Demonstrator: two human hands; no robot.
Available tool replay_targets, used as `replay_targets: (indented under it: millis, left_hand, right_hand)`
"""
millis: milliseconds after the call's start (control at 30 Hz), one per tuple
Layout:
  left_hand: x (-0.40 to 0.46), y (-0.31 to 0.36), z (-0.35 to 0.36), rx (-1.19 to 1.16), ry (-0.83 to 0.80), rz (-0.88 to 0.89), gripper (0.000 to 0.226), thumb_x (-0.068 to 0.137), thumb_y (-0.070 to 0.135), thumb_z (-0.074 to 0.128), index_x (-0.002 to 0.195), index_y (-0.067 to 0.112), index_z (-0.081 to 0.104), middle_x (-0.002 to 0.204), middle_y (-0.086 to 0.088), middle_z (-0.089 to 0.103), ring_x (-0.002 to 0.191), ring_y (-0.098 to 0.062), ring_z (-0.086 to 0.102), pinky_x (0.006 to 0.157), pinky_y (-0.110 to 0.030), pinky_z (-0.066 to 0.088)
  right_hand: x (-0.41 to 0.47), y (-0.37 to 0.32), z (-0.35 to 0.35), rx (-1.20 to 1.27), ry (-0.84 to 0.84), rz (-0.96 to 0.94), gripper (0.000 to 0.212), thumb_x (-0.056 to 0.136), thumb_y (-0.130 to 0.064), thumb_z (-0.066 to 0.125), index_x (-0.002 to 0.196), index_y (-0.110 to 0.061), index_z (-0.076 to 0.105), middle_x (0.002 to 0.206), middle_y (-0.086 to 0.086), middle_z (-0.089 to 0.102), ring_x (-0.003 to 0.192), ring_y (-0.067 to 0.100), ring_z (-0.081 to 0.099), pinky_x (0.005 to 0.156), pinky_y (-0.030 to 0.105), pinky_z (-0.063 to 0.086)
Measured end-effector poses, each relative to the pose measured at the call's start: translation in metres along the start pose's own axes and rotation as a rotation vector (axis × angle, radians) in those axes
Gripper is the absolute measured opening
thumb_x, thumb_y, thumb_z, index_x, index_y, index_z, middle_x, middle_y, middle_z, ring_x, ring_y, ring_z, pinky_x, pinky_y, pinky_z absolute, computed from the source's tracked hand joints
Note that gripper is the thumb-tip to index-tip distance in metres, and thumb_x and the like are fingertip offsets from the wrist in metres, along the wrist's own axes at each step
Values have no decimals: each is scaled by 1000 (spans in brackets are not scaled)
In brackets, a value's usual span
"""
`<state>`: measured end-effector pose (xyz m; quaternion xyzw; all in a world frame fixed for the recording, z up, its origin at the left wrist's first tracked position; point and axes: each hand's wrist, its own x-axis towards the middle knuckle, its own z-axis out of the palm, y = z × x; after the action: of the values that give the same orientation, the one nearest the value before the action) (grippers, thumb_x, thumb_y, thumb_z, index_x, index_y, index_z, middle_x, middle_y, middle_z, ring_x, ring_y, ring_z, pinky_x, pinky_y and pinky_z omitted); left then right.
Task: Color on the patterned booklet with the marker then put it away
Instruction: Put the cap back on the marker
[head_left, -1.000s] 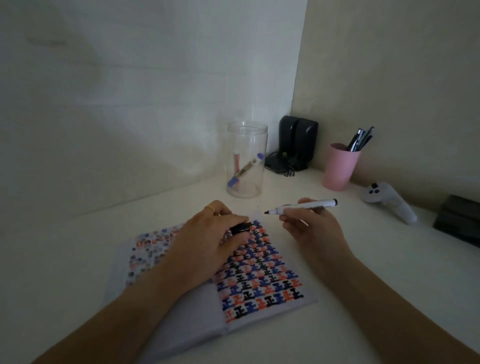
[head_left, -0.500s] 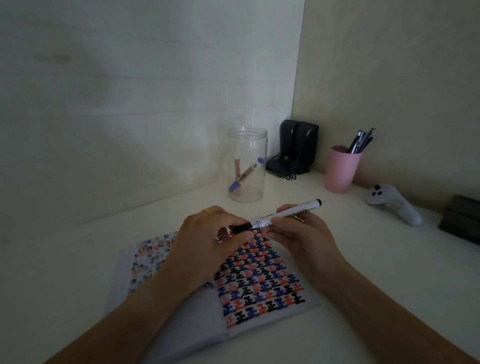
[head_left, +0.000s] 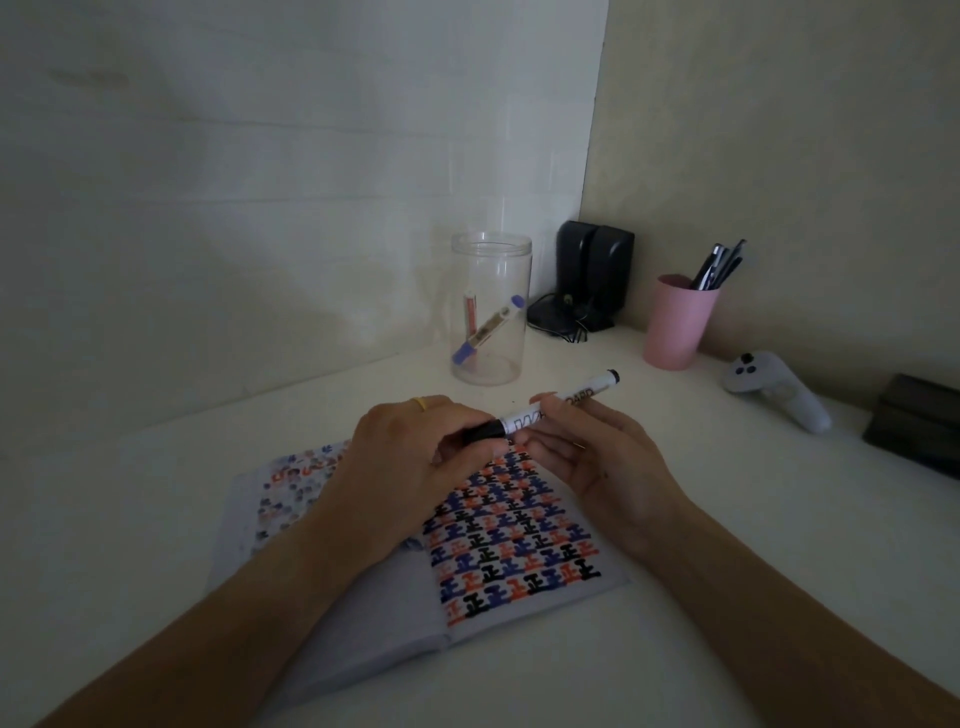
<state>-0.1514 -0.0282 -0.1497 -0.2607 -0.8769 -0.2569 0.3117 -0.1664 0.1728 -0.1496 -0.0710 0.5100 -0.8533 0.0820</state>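
Observation:
An open booklet (head_left: 514, 540) lies on the white desk, its right page filled with a blue, orange and black pattern. Above its top edge I hold a white marker (head_left: 566, 408) with black ends, tilted up to the right. My right hand (head_left: 597, 462) grips the marker's barrel. My left hand (head_left: 415, 457), wearing a gold ring, pinches the black cap (head_left: 485, 431) on the marker's left end. The cap sits against the barrel. My left forearm covers part of the booklet's left page.
A clear plastic jar (head_left: 491, 309) with two markers stands behind the booklet. Black speakers (head_left: 595, 275) sit in the corner. To the right are a pink cup (head_left: 678, 325) of pens, a white controller (head_left: 774, 389) and a dark box (head_left: 919, 431).
The marker's bare tip a second ago is now covered: my left hand brought the black cap onto it. Both hands drew together above the booklet.

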Motion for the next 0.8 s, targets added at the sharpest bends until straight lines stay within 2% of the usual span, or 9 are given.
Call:
replay_targets:
  millis: [100, 167, 300, 367, 433, 600, 700, 800]
  left_hand:
    - [2, -3, -1, 23, 31, -30, 44, 89, 57, 54, 106, 23, 76, 90, 7, 78, 72, 0, 64, 71, -4, 44]
    - [1, -4, -2, 50, -1, -24, 44, 92, 56, 49, 104, 23, 75, 87, 7, 77, 70, -2, 63, 68, -7, 44]
    - [2, -3, -1, 80, -45, 72, 46, 97, 51, 42, 100, 17, 73, 81, 2, 73, 66, -9, 61, 64, -24, 50]
    - [1, -1, -1, 123, -50, 132, 45, 99, 48, 43, 98, 13, 72, 78, -1, 71, 62, -14, 61, 59, -34, 52]
    - [0, -1, -1, 178, -53, 183, 45, 100, 45, 43, 96, 10, 71, 77, -3, 70, 61, -17, 61, 56, -37, 53]
    - [-5, -5, 3, 318, -63, 256, 47, 100, 40, 41, 91, 5, 70, 73, -8, 67, 55, -23, 61, 48, -41, 54]
    - [-8, -5, 2, 296, -91, 243, 45, 100, 41, 42, 91, 6, 69, 73, -7, 67, 56, -21, 60, 49, -38, 53]
    - [-8, -7, 0, 151, -120, 167, 42, 100, 44, 43, 93, 12, 70, 75, -2, 69, 59, -13, 59, 56, -29, 49]
  right_hand:
    - [0, 0, -2, 31, -15, 17, 29, 79, -16, 74, 99, 4, 75, 95, 22, 78, 83, 23, 77, 79, 27, 62]
    - [0, 1, -2, 49, -23, 29, 30, 80, -15, 74, 100, 7, 73, 95, 22, 78, 83, 23, 78, 78, 26, 62]
    - [-2, 1, -2, 45, -6, 48, 22, 85, -13, 71, 94, 6, 75, 89, 20, 79, 78, 21, 78, 70, 23, 62]
    - [-3, 3, -3, 41, 11, 55, 24, 82, -15, 72, 93, 6, 75, 88, 19, 80, 76, 20, 78, 67, 21, 61]
    - [-3, 4, -3, 23, 26, 59, 29, 78, -16, 74, 95, 8, 74, 89, 20, 80, 76, 20, 78, 69, 22, 62]
    - [-1, 7, -2, -17, 23, 53, 24, 75, -15, 77, 87, 7, 77, 89, 23, 79, 76, 23, 78, 72, 24, 63]
    - [-3, 7, -3, -70, 6, 57, 32, 74, -17, 80, 91, 9, 76, 95, 27, 78, 80, 27, 78, 71, 26, 63]
    - [-4, 9, -4, -127, -15, 26, 39, 74, -21, 80, 96, 10, 75, 104, 31, 75, 96, 37, 74, 87, 35, 61]
